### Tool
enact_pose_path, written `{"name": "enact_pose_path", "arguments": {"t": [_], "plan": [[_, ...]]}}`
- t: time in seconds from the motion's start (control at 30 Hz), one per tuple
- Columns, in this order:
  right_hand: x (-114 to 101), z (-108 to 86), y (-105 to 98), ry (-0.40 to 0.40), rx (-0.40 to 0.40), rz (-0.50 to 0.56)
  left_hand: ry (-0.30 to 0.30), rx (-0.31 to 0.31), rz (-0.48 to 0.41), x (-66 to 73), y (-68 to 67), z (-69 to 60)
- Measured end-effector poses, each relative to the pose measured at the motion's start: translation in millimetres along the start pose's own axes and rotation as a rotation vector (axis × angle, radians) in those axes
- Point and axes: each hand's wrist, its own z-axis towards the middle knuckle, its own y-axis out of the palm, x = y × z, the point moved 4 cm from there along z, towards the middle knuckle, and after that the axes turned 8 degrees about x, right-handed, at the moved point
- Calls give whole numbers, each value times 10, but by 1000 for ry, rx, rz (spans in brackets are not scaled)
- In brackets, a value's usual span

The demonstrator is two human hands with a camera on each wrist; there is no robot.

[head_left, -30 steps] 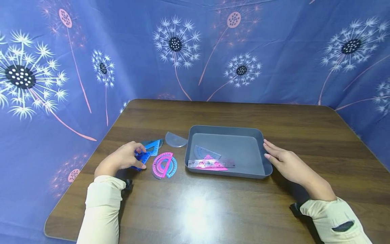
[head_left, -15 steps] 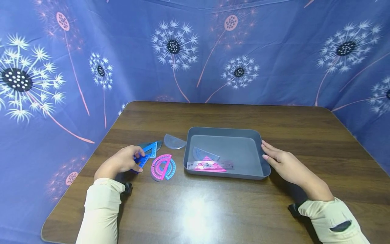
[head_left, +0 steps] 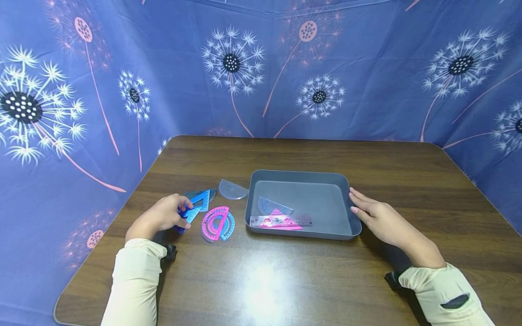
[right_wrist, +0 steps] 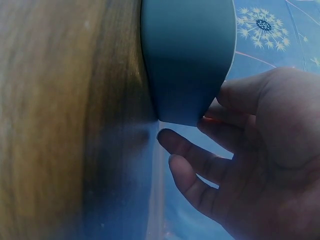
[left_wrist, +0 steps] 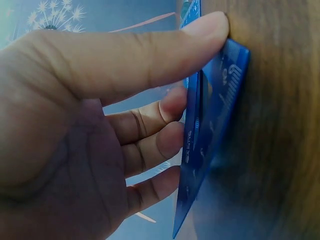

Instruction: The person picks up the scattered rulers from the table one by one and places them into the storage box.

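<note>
My left hand (head_left: 165, 213) pinches a blue set square (head_left: 192, 215) at the table's left, thumb on one side and fingertips on the other. In the left wrist view this set square (left_wrist: 215, 105) stands tilted off the wood. Just behind it lies a lighter blue set square (head_left: 206, 200), partly over a dark see-through piece (head_left: 213, 193). A pink protractor (head_left: 223, 222) overlaps a light blue protractor (head_left: 229, 228) to the hand's right. With fingers nearly straight, my right hand (head_left: 381, 219) touches the right wall of a grey tray (head_left: 322, 199).
Inside the tray lie a clear ruler (head_left: 306, 220), a pink set square (head_left: 285, 227) and a clear protractor (head_left: 271, 206). Another clear protractor (head_left: 232, 190) lies against the tray's left side. A patterned blue cloth (head_left: 269, 90) hangs behind the wooden table (head_left: 302, 154).
The blue set square in my left hand has tilted and looks lighter. Both hands stay nearly in place; the head view has shifted slightly.
</note>
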Motion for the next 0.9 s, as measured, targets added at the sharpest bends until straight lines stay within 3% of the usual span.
{"name": "enact_pose_path", "arguments": {"t": [0.43,0.9], "plan": [[1,4,-8,-17,16,-6,41,59,38,-10,0,32],[1,3,-5,-19,17,-19,17,62,53,-4,-10,29]]}}
